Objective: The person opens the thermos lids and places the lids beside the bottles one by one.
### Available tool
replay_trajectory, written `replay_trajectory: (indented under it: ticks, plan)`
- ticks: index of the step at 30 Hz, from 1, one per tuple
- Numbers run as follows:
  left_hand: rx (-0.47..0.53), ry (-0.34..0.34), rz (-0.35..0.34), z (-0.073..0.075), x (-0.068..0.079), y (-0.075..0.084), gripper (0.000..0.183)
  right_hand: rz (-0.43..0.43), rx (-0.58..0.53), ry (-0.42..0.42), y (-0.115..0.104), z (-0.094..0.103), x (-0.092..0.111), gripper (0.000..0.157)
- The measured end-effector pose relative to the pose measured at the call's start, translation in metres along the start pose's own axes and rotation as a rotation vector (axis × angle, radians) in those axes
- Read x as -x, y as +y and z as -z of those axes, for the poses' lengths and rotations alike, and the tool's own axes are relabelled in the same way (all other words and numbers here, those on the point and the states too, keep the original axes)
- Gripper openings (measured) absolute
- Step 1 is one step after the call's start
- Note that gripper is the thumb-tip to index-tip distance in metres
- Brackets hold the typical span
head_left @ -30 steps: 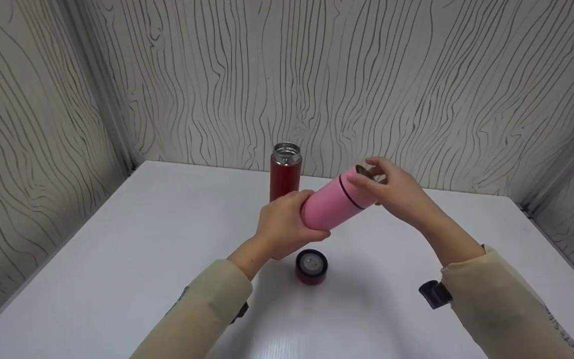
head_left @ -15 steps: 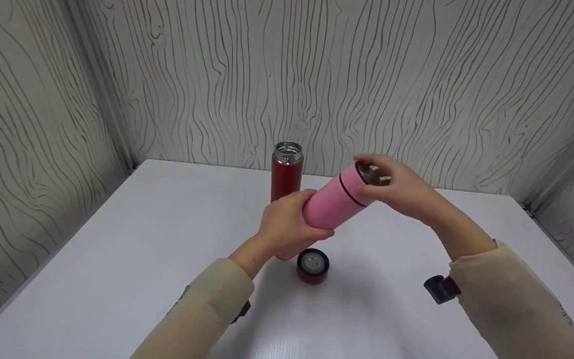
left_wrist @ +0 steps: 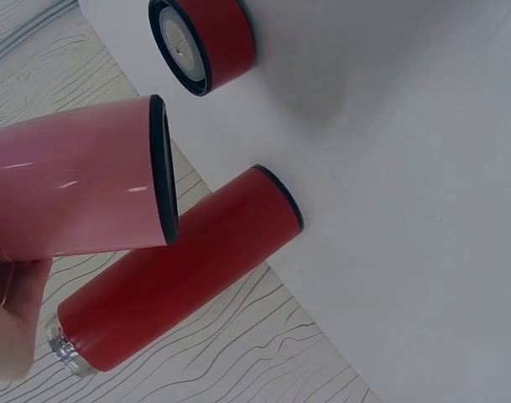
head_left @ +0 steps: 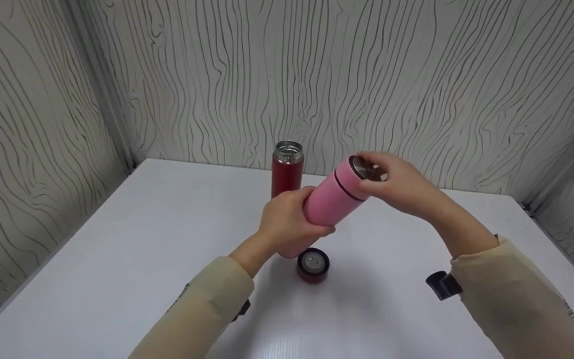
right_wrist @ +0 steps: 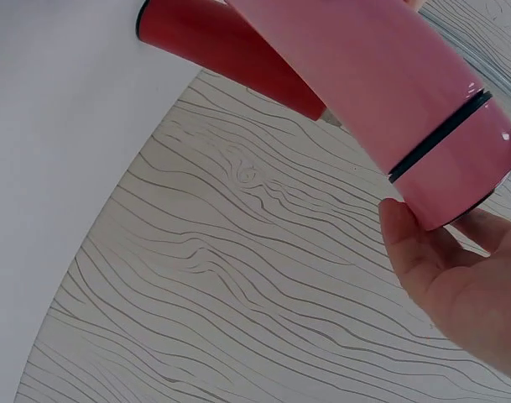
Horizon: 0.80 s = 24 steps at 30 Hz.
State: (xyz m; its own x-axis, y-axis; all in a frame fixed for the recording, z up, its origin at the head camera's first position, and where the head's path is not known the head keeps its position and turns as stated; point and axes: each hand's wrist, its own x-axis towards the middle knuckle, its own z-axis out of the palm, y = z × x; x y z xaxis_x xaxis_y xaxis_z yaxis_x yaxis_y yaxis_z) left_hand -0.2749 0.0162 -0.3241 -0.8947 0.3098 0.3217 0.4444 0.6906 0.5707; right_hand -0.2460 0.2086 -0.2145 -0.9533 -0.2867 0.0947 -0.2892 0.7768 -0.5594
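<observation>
wood-grained walls (head_left: pixel 317 75) backed a white surface (head_left: pixel 167 224). a pink bottle (head_left: pixel 329 202) tilted above it, before an upright, uncapped red bottle (head_left: pixel 287 177). the left hand (head_left: pixel 289 222) gripped the pink bottle, the right hand (head_left: pixel 404 184) pinched its cap (head_left: pixel 351 177); a red lid (head_left: pixel 313 278) lay below.
</observation>
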Motion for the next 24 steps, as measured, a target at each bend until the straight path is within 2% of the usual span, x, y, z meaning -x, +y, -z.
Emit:
replay_trajectory:
  ticks: [5,7,11,13,15,21,22,24]
  plan:
    - [-0.020,-0.016,0.007,-0.001,0.001,0.004,0.061,-0.139,0.036,0.013,-0.003,0.000,-0.002,0.077]
    - [-0.018,-0.030,0.011,-0.002,0.001,0.006,0.062,-0.179,0.043,0.030,-0.003,-0.001,-0.003,0.075]
    - [0.003,-0.047,0.023,-0.003,0.002,0.008,0.062,-0.091,0.014,0.024,-0.003,0.002,-0.003,0.055]
    - [0.012,-0.044,0.021,-0.003,0.001,0.009,0.062,-0.034,-0.025,0.001,-0.003,0.004,-0.002,0.054]
    - [0.017,-0.030,0.012,-0.003,0.001,0.009,0.061,-0.017,-0.041,-0.006,-0.003,0.006,-0.002,0.058]
    - [0.037,-0.006,0.007,-0.002,0.000,0.008,0.060,-0.191,0.074,0.029,-0.006,0.009,-0.003,0.080]
    - [0.037,-0.009,0.011,-0.002,0.000,0.008,0.060,-0.207,0.087,0.027,-0.007,0.009,-0.004,0.079]
    - [0.040,-0.011,0.015,-0.002,0.000,0.007,0.060,-0.185,0.077,0.010,-0.007,0.009,-0.004,0.070]
